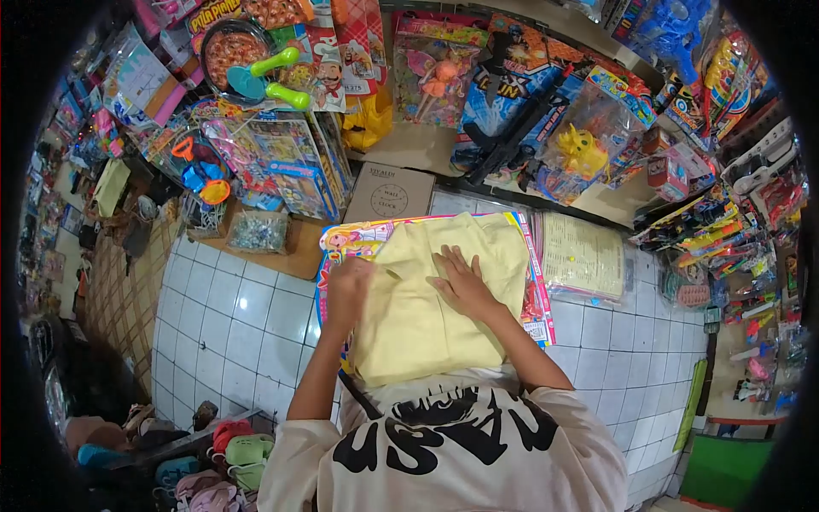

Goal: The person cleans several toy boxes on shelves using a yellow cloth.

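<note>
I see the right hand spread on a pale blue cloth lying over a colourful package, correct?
Not quite: in the head view the cloth is pale yellow, not blue. The right hand is spread on it, over the colourful package.

The left hand [350, 288] is blurred; the yellow cloth [409, 316] hides most of the printed package [534, 299] beneath.

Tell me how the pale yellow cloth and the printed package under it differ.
The pale yellow cloth is plain; the printed package is multicoloured, with pictures.
The cloth is creased and folded; the package's visible edges look flat.
The cloth lies on top, with the right hand spread on it; the package is mostly covered.
Both lie in front of the person.
</note>
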`<action>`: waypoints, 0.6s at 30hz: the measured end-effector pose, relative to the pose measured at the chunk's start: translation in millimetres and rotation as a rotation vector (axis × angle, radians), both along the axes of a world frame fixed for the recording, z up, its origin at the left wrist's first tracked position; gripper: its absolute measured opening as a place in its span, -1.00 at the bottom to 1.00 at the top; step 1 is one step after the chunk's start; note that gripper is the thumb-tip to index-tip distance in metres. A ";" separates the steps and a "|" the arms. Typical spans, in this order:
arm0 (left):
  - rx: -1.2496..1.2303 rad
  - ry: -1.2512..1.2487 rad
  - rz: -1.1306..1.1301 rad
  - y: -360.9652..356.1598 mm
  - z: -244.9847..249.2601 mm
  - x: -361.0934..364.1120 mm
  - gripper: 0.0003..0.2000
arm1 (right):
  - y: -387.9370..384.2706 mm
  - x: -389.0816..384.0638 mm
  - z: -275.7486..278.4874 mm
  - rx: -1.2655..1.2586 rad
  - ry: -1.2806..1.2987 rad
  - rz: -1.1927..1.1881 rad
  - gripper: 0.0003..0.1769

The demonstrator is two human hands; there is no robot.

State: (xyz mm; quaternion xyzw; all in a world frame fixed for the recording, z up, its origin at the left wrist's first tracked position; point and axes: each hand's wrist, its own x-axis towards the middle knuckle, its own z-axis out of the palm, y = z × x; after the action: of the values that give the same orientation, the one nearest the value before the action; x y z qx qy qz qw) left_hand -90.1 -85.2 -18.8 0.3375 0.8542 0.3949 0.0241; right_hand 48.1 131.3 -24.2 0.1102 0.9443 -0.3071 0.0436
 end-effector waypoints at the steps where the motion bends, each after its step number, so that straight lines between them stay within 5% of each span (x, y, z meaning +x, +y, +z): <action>1: -0.046 0.006 0.176 -6.9 10.9 -5.9 -0.85 | -2.0 -1.5 6.3 0.019 -0.024 -0.007 -0.33; 7: -0.113 0.210 0.288 -37.7 -25.1 -36.8 -0.75 | -32.0 -48.2 19.1 0.085 0.070 0.160 -0.24; 10: -0.096 -0.057 0.137 -30.6 -19.1 -37.9 -0.73 | -65.3 -76.0 21.8 0.176 0.156 0.262 -0.21; 14: 0.045 -0.158 0.103 -22.2 -52.7 -41.2 -0.60 | -75.2 -80.7 -5.9 0.245 0.056 0.400 -0.28; 18: 0.011 -0.131 0.066 -19.6 -36.3 -28.6 -0.55 | -55.2 -52.7 -29.8 0.158 0.137 0.364 -0.36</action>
State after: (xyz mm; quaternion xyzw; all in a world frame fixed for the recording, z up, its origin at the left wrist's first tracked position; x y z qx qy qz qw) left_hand -118.7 -104.7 -55.0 0.2827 0.8592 0.4214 0.0651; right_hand -4.6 76.1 -54.0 -0.0802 0.9705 -0.2258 0.0250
